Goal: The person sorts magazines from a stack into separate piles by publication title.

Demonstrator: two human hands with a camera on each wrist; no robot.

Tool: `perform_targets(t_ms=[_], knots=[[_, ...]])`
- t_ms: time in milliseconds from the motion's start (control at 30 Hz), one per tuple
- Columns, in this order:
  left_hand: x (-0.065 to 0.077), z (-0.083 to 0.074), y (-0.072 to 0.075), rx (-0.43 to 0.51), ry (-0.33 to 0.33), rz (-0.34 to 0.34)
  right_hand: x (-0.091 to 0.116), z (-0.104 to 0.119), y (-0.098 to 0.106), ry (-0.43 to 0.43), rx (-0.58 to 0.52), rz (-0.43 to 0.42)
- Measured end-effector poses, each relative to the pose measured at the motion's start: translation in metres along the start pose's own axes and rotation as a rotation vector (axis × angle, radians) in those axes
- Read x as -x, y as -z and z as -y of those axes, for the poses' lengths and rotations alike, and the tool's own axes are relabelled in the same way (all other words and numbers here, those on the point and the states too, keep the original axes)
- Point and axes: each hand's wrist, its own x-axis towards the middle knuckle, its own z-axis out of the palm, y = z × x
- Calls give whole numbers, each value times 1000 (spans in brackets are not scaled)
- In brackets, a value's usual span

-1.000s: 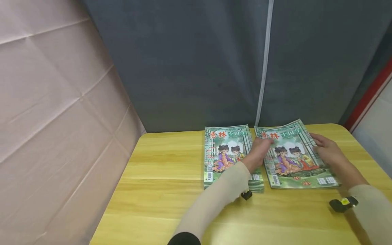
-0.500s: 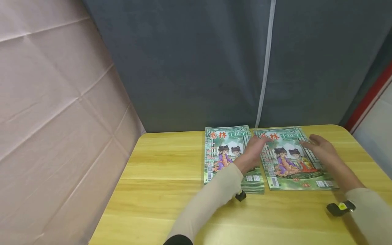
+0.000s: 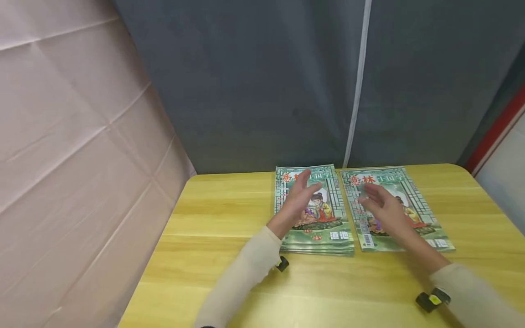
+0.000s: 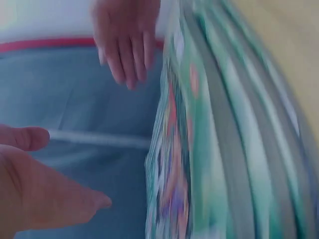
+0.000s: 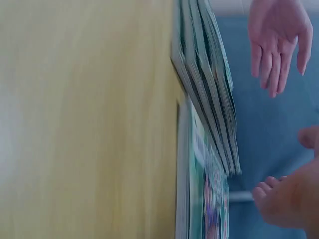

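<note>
A stack of several green magazines (image 3: 317,234) lies on the table, its covers showing two cartoon figures. To its right lies a lower pile with the same cover, a magazine (image 3: 410,239) on top. My left hand (image 3: 296,200) hovers over the stack, fingers extended and thumb apart, holding nothing. Over the left part of the right-hand magazine is my right hand (image 3: 387,212), its fingers loosely bent and nothing in them. In the right wrist view the stack's layered edges (image 5: 209,94) stand higher than the pile beside it. Both palms face each other in the wrist views.
The yellow wood-grain table (image 3: 221,214) reaches back to a dark grey curtain (image 3: 246,91) with a pale vertical strip (image 3: 357,91). A light pink cloth (image 3: 82,159) hangs on the left. A red-edged white panel (image 3: 502,155) stands at the right.
The right-hand magazine, earlier tilted up between both hands, now lies flat on the table. Both hands have let go and moved left, the left one over the stack.
</note>
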Motion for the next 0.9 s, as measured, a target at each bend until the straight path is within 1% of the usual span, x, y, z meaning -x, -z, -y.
perform_targets(t_ms=[100, 167, 200, 267, 333, 400, 467, 500, 567, 700, 767, 900], knots=[[2, 0, 25, -56, -56, -58, 2, 5, -14, 51, -74, -72], [4, 1, 41, -105, -67, -93, 1, 7, -22, 37, -98, -104], [6, 2, 49, -133, -59, -104, 0, 8, -25, 30, -112, -113], [10, 4, 63, -221, -23, -103, -1, 9, -31, 20, -149, -131], [14, 7, 77, -324, 46, -85, -3, 10, -37, 20, -180, -154], [17, 11, 89, -413, 118, -51, -5, 10, -43, 32, -238, -179], [20, 15, 98, -464, 178, -14, -8, 11, -48, 35, -285, -189], [21, 18, 102, -480, 199, 4, -9, 12, -50, 26, -288, -182], [23, 23, 107, -498, 216, 29, -11, 14, -53, -7, -253, -135], [25, 33, 111, -525, 224, 53, -15, 19, -56, -70, -51, -23], [25, 36, 110, -547, 217, 58, -18, 20, -57, -85, 25, 9], [23, 37, 107, -629, 166, 54, -24, 17, -60, -123, 92, 36]])
